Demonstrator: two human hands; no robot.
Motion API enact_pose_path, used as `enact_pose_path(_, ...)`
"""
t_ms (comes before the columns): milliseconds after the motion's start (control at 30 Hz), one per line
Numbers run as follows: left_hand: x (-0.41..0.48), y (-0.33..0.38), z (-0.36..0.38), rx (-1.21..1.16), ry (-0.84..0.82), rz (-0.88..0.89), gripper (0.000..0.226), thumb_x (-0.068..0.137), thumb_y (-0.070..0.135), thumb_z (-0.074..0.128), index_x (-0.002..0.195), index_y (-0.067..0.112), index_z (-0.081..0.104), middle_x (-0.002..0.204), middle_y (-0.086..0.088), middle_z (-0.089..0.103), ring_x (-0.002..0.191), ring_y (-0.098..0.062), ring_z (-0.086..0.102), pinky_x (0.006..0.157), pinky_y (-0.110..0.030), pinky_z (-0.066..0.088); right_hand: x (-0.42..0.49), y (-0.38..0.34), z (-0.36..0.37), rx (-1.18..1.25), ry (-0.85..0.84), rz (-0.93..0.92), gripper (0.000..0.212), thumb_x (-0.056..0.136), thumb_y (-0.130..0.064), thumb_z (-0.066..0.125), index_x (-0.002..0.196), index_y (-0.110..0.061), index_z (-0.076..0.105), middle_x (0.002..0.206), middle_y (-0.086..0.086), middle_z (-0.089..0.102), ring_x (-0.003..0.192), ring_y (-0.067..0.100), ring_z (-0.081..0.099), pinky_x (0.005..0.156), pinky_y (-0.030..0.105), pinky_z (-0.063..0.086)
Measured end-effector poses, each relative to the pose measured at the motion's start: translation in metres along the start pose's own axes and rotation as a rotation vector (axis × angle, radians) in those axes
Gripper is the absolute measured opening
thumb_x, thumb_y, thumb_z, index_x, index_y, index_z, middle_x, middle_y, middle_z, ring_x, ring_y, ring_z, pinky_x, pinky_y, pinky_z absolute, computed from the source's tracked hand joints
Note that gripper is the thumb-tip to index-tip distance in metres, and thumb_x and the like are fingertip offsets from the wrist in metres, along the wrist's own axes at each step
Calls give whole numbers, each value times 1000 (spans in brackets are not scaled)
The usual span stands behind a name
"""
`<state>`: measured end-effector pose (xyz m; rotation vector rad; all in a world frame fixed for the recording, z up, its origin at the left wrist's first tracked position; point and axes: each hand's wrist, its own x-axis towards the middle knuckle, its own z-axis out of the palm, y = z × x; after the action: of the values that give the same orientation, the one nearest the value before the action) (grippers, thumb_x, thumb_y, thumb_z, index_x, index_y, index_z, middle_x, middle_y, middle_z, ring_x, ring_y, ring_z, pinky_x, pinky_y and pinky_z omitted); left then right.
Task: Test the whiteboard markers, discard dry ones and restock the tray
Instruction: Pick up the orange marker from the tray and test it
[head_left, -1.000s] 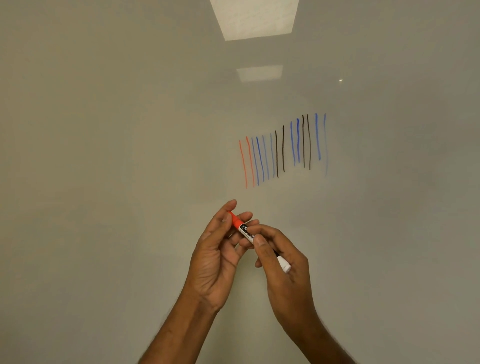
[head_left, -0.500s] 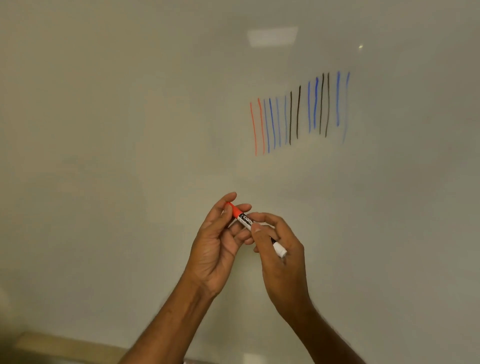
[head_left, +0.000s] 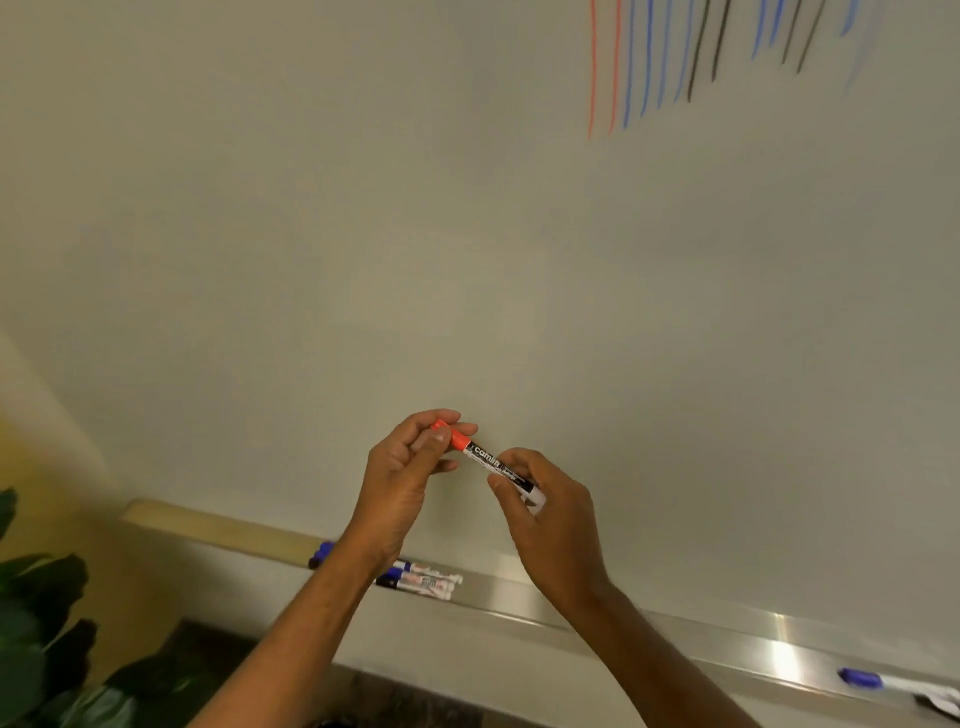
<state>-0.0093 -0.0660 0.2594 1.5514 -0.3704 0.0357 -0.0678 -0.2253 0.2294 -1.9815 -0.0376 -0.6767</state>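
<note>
Head view: the red marker (head_left: 485, 459) is held in the air in front of the whiteboard (head_left: 337, 249), between 2 hands and above the tray (head_left: 717, 639). Its long axis slants from upper left to lower right, with the red cap up-left and the white tail down-right.

The left hand (head_left: 402, 483) pinches the cap between thumb and fingertips, its wrist rising from below. The right hand (head_left: 553, 525) has its thumb and curled fingers round the lower barrel, with the tail poking out past them. The cap looks seated against the barrel. I cannot tell whether it is being pushed on or pulled off.

The tray runs below both hands, dropping to the right. A cluster of blue markers (head_left: 428, 582) lies in it just beside the left forearm, and 1 more blue marker (head_left: 862, 678) lies far to the right. Test strokes (head_left: 644, 67) in red, blue and black sit well up and right of the hands.

If this marker goes back to the tray, the right hand probably only needs to lower it.
</note>
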Motion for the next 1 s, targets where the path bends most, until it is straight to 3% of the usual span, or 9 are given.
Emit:
enact_pose_path(100, -11, -35, -14, 105, 27, -39, 26, 105, 24, 52, 126, 19, 67, 118, 2, 75, 116, -16, 67, 102, -42, 54, -12, 26, 21, -95, -21, 10, 15, 94, -32, 63, 109, -26, 66, 95, -16, 67, 89, 6, 63, 79, 18, 51)
enact_pose_path(233, -24, -86, -33, 286, 89, -56, 37, 102, 40, 51, 137, 32, 59, 137, 15, 63, 129, 0, 56, 113, -34, 46, -30, 63, 45, -185, -38, 49, 18, 93, -29, 64, 111, -24, 66, 98, -15, 65, 90, 7, 62, 83, 18, 51)
enact_pose_path(367, -37, -148, -49, 635, 49, -3, 43, 106, 41, 42, 149, 38, 43, 161, 15, 35, 153, -2, 19, 124, -33, 19, -50, 113, 63, -318, -80, 74, 16, 93, -26, 65, 109, -22, 67, 98, -12, 66, 87, 9, 60, 81, 28, 53)
enact_pose_path(433, -42, -180, -53, 788, 20, 33, 46, 108, 33, 43, 154, 31, 37, 165, 11, 24, 156, -1, 2, 124, -30, 7, -60, 135, 70, -388, -113, 94, 15, 93, -23, 65, 107, -22, 67, 99, -9, 67, 87, 11, 60, 80, 30, 53)
enact_pose_path(500, -47, -205, -54, 869, -11, 42, 48, 109, 28, 45, 156, 23, 36, 167, 3, 19, 156, -2, -5, 125, -34, 5, -68, 158, 75, -460, -146, 101, 15, 91, -19, 68, 105, -21, 67, 99, -7, 69, 86, 14, 62, 78, 30, 51)
enact_pose_path(600, -54, -237, -53, 983, -87, 20, 54, 110, 42, 30, 158, 18, 32, 168, -3, 15, 158, -12, -6, 128, -44, 8, -76, 189, 82, -537, -215, 142, 16, 89, -17, 69, 105, -21, 68, 98, -4, 70, 86, 19, 64, 78, 31, 48)
enact_pose_path(733, -62, -266, -51, 1091, -182, -42, 80, 102, 61, -3, 159, 15, 27, 170, -8, 13, 158, -21, -3, 127, -42, 4, -81, 223, 90, -580, -306, 223, 20, 96, -25, 60, 114, -22, 67, 110, -3, 70, 99, 17, 63, 91, 30, 45)
enact_pose_path(1000, -65, -298, -43, 1101, -241, -144, 92, 92, 70, -17, 162, 20, 13, 169, -2, 1, 157, -20, -11, 125, -39, -8, -82, 257, 109, -659, -424, 270, 23, 100, -29, 51, 119, -24, 63, 121, -4, 65, 111, 17, 57, 99, 30, 38)
